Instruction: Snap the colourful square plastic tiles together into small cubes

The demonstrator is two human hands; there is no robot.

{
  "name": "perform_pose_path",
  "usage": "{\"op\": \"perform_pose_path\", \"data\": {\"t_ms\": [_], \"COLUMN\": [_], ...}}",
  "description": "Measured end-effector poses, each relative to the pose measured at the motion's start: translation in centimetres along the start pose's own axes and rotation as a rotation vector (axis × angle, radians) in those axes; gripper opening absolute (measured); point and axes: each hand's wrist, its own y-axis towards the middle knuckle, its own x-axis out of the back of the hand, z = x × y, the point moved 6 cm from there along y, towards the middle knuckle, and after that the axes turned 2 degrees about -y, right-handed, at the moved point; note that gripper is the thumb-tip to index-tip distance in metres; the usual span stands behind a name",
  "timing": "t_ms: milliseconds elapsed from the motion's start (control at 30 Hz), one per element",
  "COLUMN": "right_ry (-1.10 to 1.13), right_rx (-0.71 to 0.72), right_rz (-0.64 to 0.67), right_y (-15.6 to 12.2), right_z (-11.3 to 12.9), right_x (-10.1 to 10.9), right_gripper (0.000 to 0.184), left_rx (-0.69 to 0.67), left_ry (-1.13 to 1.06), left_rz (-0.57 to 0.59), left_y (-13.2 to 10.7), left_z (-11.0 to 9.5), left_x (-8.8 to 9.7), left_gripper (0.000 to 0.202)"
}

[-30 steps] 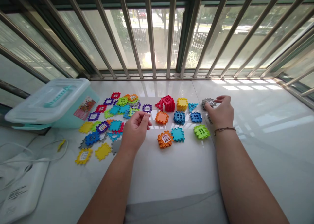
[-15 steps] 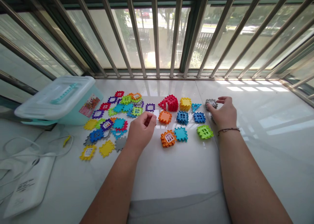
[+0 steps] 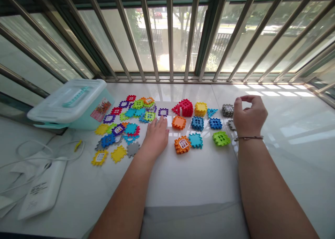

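Note:
My left hand (image 3: 155, 136) lies palm down with its fingers stretched out, just in front of a purple window tile (image 3: 163, 112). It holds nothing that I can see. To its left is a loose spread of interlocking plastic tiles, among them a yellow tile (image 3: 118, 154) and a grey tile (image 3: 133, 149). My right hand (image 3: 250, 116) is raised beside a stack of grey window tiles (image 3: 227, 109), apart from it. Its thumb and index finger curl together, with nothing visible between them. A grey piece (image 3: 231, 124) lies near its wrist, partly hidden.
Sorted stacks stand mid-surface: red tiles (image 3: 186, 108), yellow tiles (image 3: 200, 108), orange window tiles (image 3: 182, 145), blue tiles (image 3: 197, 123) and green tiles (image 3: 221, 138). A lidded turquoise box (image 3: 86, 115) and a white device with cables (image 3: 43, 190) are at left. Metal bars (image 3: 170, 40) border the back.
My right hand has let go of the grey stack and lifted away to the right. My left hand's fingers have gone from curled to stretched out. The view has shifted slightly.

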Motion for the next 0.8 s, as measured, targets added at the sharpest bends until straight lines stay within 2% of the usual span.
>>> {"op": "perform_pose_path", "data": {"t_ms": [67, 200, 400, 533, 667, 800], "right_ry": [0.019, 0.098, 0.159, 0.186, 0.204, 0.203], "right_rx": [0.011, 0.041, 0.073, 0.14, 0.176, 0.195], "right_rz": [-0.039, -0.085, -0.071, -0.039, -0.002, 0.007], "right_y": [-0.2, -1.4, -4.9, -6.0, -6.2, -6.1], "right_z": [1.0, 3.2, 5.9, 7.4, 7.9, 8.0], "right_x": [0.7, 2.4, 4.5, 4.6, 4.1, 3.9], "right_gripper": [0.021, 0.02, 0.019, 0.019, 0.02, 0.018], "left_rx": [0.033, 0.069, 0.043, -0.028, 0.02, 0.062], "left_ry": [0.041, 0.11, 0.096, 0.006, -0.014, 0.032], "left_rz": [-0.016, -0.091, -0.06, -0.086, -0.024, -0.026], "left_y": [0.1, 0.0, -0.3, 0.0, 0.4, 0.4], "left_z": [0.3, 0.3, -0.4, -0.7, 0.0, 0.3], "left_x": [0.0, 1.6, 2.2, 1.4, 0.3, 1.0], "left_gripper": [0.059, 0.053, 0.039, 0.048, 0.058, 0.05]}}
